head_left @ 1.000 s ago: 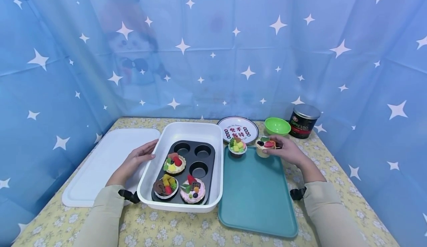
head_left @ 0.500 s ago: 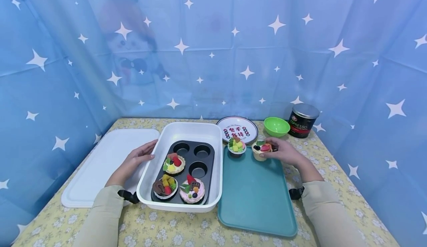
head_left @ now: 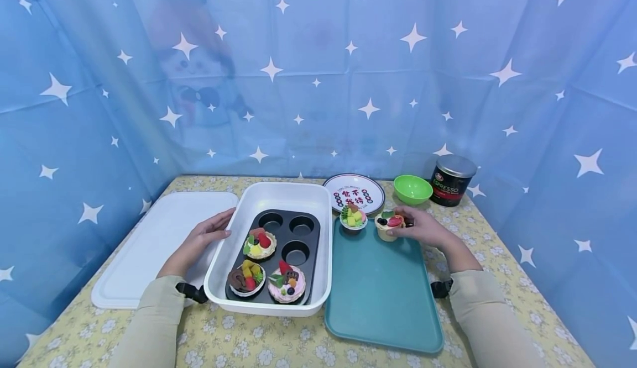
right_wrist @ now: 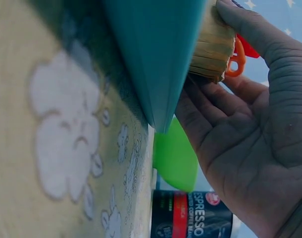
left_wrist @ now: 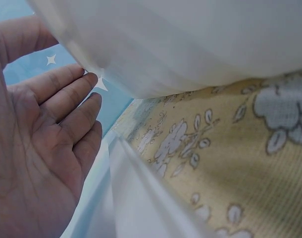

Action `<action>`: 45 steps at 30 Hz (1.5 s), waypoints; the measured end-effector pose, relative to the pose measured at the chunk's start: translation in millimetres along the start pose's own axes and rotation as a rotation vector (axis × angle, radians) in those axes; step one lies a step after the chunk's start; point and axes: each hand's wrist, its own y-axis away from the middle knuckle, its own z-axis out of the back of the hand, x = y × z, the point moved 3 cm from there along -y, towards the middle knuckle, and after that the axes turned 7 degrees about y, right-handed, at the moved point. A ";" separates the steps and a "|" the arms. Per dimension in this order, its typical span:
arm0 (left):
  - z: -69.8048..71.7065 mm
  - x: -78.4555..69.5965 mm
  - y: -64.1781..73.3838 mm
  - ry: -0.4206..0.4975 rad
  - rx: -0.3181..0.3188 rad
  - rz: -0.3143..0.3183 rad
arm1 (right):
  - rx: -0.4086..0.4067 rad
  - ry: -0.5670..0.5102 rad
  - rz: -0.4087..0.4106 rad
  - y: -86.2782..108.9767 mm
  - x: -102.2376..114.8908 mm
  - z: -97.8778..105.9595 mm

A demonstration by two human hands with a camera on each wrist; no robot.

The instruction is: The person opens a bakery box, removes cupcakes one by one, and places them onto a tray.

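Observation:
In the head view my right hand (head_left: 422,227) grips a fruit-topped cupcake (head_left: 384,234) at the far right corner of the teal tray (head_left: 383,296). Thumb and fingers lie round its ribbed side in the right wrist view. Beside it on the tray is another cupcake (head_left: 354,219) with yellow and green topping. My left hand (head_left: 199,242) has nearly straight fingers right at the left wall of a white bin (head_left: 269,308). Inside the bin lies a dark muffin pan (head_left: 286,236), its cups holding a cream tart (head_left: 260,245), a chocolate cupcake (head_left: 245,279) and a pink-cream cupcake (head_left: 287,287).
Behind the tray stand a printed plate (head_left: 355,181), a green bowl (head_left: 413,191) and an espresso can (head_left: 453,183). A white board (head_left: 154,252) lies left of the bin, partly under my left forearm. Three cups of the pan hold nothing. A starry blue curtain (head_left: 318,80) closes off the back.
My right hand has moved a little left and nearer with the cupcake over the tray's corner, then almost stopped. The left hand and the bin stay put.

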 end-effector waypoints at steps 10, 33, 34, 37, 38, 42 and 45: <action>0.7 1.4 0.3 0.000 0.006 -0.008 | 0.029 -0.015 -0.001 1.5 -0.1 -0.3; 1.3 1.1 0.4 -0.003 0.014 -0.029 | 0.009 0.001 0.016 2.8 3.3 3.1; 1.2 0.9 0.3 -0.004 0.013 -0.029 | 0.005 -0.001 0.019 2.2 3.2 3.4; 1.4 0.8 -0.3 -0.004 0.009 -0.023 | -0.005 -0.002 0.025 0.8 2.9 4.1; 1.6 0.9 -0.6 -0.004 0.007 -0.022 | -0.008 -0.003 0.030 0.4 3.1 4.2; 1.5 1.0 -1.1 -0.005 0.003 -0.011 | -0.019 0.000 0.047 0.1 5.8 4.6; 0.6 0.9 -0.8 -0.002 0.002 -0.002 | -0.028 0.003 0.059 0.5 10.1 5.7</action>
